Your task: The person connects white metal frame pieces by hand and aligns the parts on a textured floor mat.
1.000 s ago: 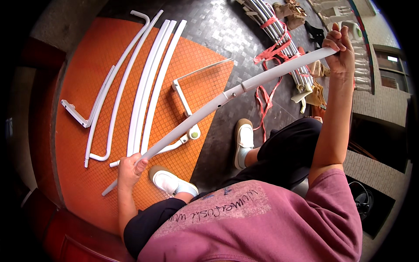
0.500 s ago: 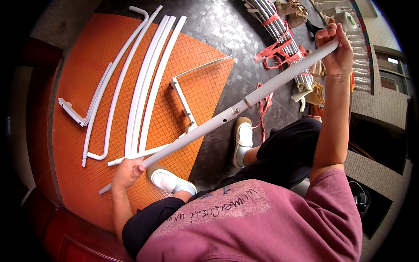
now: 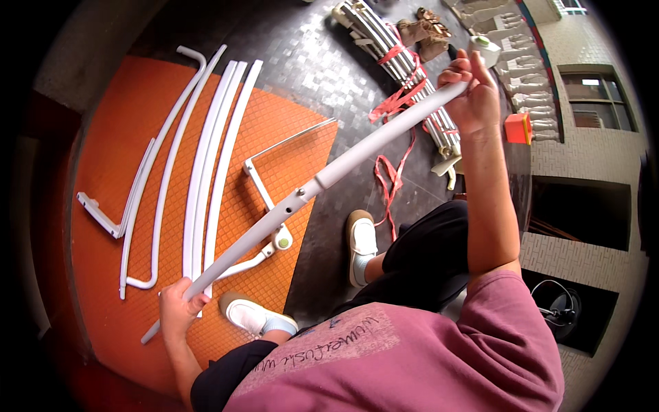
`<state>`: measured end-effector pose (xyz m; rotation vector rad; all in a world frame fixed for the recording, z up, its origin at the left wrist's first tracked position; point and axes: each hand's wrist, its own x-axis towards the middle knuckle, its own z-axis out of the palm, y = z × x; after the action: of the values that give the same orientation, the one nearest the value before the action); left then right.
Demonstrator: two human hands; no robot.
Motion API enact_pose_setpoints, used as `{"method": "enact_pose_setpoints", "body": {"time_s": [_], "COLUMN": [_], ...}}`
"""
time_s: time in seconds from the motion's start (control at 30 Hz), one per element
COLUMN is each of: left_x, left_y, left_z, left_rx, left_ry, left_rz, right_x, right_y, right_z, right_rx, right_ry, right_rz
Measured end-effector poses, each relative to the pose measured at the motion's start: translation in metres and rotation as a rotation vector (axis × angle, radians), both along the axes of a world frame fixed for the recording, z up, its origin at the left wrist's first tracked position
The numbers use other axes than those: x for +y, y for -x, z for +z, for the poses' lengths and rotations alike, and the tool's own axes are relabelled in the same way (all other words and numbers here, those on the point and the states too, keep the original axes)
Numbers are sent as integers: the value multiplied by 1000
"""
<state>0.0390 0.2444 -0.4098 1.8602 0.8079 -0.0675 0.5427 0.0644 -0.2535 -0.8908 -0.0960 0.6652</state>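
Note:
A long white tube slants across in front of me, from low left to upper right, with a joint and small holes near its middle. My left hand is closed round its lower part, and the thin end sticks out below. Near the upper end, my right hand holds the tube with curled fingers. Just past those fingers shows a white fitting with a green top; my hand hides whether it joins the tube. Beneath the tube, a white bracket and a joint piece with a green button lie on the orange mat.
Several curved white tubes lie side by side on the mat, left of a thin white angled bracket. A bundle of metal poles with red ribbon lies on the dark floor, near brown shoes. White balusters and a red box stand at right.
The view has shifted, and things on the floor appear lower and further left. The joint piece with the green button now shows below the tube. Both hands keep their hold.

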Motion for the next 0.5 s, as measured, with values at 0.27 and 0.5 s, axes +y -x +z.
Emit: {"method": "enact_pose_setpoints", "body": {"time_s": [0.27,0.5], "left_x": [13,16], "left_y": [24,23], "left_z": [-12,-17], "left_rx": [35,-11], "left_ry": [-207,-788], "left_rz": [71,194], "right_x": [31,12], "right_y": [38,27], "right_z": [5,1], "right_rx": [-60,-74], "right_ry": [269,225], "right_rz": [-95,199]}}
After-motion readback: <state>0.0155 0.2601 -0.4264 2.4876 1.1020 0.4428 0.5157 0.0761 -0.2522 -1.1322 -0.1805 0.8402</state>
